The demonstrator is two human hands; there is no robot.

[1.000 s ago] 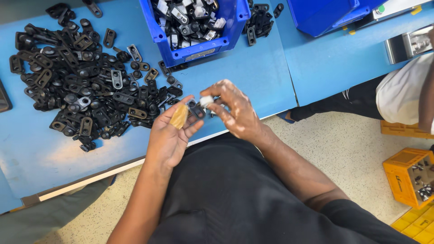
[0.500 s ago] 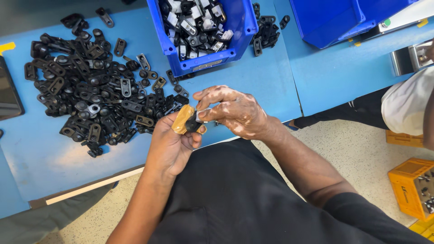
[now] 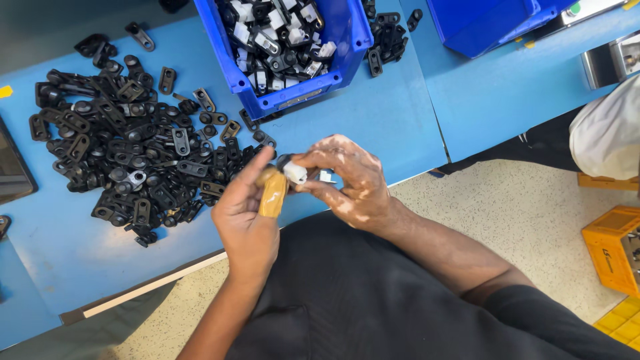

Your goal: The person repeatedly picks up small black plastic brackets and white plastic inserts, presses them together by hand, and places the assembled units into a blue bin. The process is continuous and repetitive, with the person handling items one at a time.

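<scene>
The small white-and-black clip part (image 3: 294,172) sits between both hands, just above the tabletop's (image 3: 400,120) near edge. The right hand (image 3: 350,180) pinches it, its grip closed on the part from the right and above. The left hand (image 3: 248,213) has its grip closed on a tan, rounded handle (image 3: 273,193), whose upper end touches the part; what kind of tool the handle belongs to cannot be made out.

Beyond the grips stands an open blue bin (image 3: 347,40) filled with mixed black and white plastic pieces, its far rim cut off by the frame. A small pale label strip (image 3: 301,100) runs along the bin's near wall. To the left of the grips a wide heap of flat black parts (image 3: 127,153) with oval holes lies loose on the tabletop, a few more behind the bin to its right. Farther right, a second blue bin (image 3: 487,27) is only partly in view, its contents hidden. A dark flat object (image 3: 12,170) is cut off at the far left. Right of the hands, down on the speckled floor, an orange crate (image 3: 610,247) shows a dark printed mark, and a pale sleeve (image 3: 603,133) of another person enters at the edge.
</scene>
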